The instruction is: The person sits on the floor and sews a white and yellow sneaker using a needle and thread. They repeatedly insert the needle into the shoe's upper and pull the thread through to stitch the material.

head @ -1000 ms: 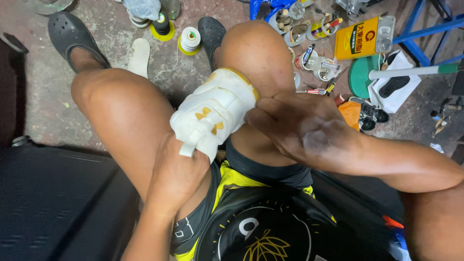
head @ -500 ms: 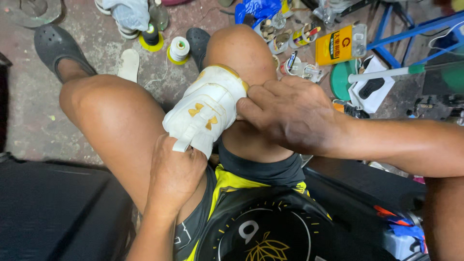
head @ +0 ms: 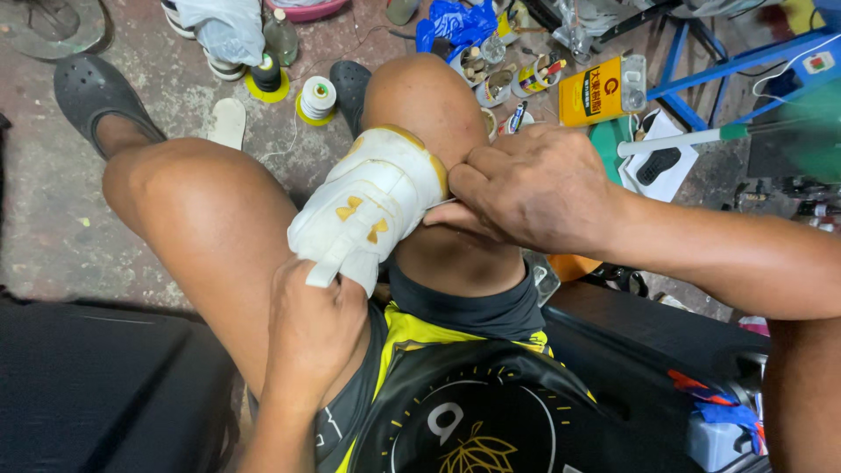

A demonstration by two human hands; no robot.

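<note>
Your left hand (head: pixel 311 328) grips the heel of the white leather sneaker with gold marks (head: pixel 368 206); its long axis runs diagonally away toward your right hand (head: pixel 534 184), which pinches the toe edge.

shoe (head: pixel 368 210): white, gold marks, 11 o'clock | clog (head: pixel 88 88): dark grey, 10 o'clock | can (head: pixel 596 92): yellow, 1 o'clock | thread spool (head: pixel 317 96): white, yellow base, 12 o'clock
</note>
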